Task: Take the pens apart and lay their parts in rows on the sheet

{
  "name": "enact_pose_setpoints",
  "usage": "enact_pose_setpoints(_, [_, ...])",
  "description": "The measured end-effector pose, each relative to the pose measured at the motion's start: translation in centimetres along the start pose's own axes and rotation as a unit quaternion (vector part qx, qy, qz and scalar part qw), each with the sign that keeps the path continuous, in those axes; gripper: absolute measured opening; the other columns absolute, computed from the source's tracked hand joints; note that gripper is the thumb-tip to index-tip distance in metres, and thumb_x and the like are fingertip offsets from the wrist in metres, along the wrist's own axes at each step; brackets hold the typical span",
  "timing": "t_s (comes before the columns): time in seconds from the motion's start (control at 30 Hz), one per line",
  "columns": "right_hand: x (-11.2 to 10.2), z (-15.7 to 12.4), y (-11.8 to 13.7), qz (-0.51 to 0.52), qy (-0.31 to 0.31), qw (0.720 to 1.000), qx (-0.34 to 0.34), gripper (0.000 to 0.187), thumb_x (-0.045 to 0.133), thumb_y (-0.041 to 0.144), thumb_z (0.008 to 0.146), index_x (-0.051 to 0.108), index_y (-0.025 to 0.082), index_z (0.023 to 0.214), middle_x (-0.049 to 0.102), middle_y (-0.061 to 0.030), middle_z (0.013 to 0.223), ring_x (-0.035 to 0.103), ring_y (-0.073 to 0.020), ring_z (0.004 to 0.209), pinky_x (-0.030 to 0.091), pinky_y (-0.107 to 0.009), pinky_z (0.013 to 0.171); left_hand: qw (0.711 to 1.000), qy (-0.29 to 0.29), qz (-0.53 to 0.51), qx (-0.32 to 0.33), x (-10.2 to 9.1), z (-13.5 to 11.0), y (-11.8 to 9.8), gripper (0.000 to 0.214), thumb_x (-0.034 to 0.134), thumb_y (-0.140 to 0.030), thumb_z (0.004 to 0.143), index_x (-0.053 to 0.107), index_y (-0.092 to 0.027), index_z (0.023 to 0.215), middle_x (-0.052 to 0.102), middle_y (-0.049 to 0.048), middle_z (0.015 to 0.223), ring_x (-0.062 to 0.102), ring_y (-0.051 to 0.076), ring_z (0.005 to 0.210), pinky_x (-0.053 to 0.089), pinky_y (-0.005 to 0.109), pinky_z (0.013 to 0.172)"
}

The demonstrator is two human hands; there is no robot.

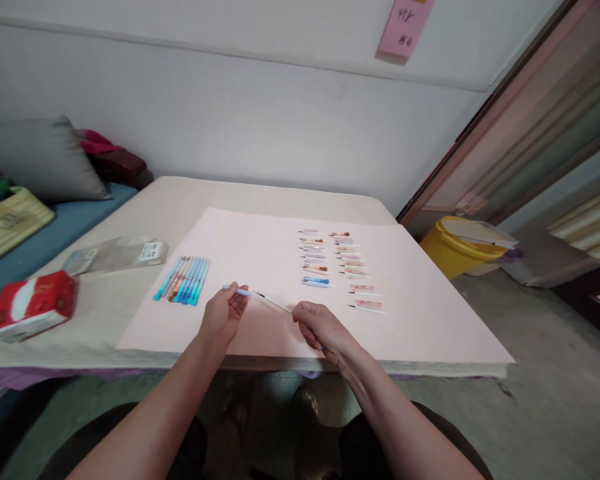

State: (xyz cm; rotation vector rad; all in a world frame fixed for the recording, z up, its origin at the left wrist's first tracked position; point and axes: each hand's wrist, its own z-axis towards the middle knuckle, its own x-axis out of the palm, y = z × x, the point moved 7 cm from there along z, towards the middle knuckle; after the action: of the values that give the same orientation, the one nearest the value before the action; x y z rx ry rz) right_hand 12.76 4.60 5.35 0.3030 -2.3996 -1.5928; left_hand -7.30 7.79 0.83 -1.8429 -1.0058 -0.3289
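Observation:
My left hand (222, 312) is closed on a light-blue pen barrel (242, 291), whose end points to the right. A thin white pen refill (278, 305) with a dark tip is pinched in my right hand (325, 328). The refill's tip lies close to the barrel's end, with a small gap between them. Something small and blue shows under my right palm, too hidden to name. Left of my hands, a row of blue and brown pens (184, 280) lies side by side. To the right lie two columns of pen parts, among them a blue pen part (315, 282) and several refills (367, 310).
Pale pink paper (260, 250) covers much of the cloth-topped table (180, 193). On its left are a clear plastic package (125, 257) and a red tissue pack (33, 305). A yellow bin (443, 257) stands beyond the right edge, a grey cushion (40, 160) at far left.

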Motion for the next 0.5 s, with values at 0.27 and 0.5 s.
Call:
enact_pose_setpoints(0.27, [0.08,-0.04,-0.18,0.002,0.009,1.000,-0.002,0.013,0.049,0.027,0.076,0.049,0.018,0.066,0.037,0.0097,0.034,0.022,-0.0034,0.027,0.008,-0.020,0.031,1.000,-0.011,-0.009,-0.003,-0.20,0.07,0.26,0.007,0.060,-0.011,0.078,0.053,-0.013,0.080,0.065,0.0071,0.075,0.064,0.012,0.064,0.053,0.020,0.056])
enact_pose_setpoints(0.5, [0.12,0.05,-0.38,-0.008,0.007,1.000,0.002,0.014,0.050,0.027,0.076,0.050,0.018,0.066,0.038,0.0092,0.033,0.022,-0.0037,0.027,0.009,-0.020,0.030,0.999,-0.016,-0.030,-0.011,-0.21,0.16,0.47,0.006,0.059,-0.010,0.078,0.054,-0.012,0.080,0.065,0.0078,0.074,0.064,0.012,0.064,0.054,0.020,0.055])
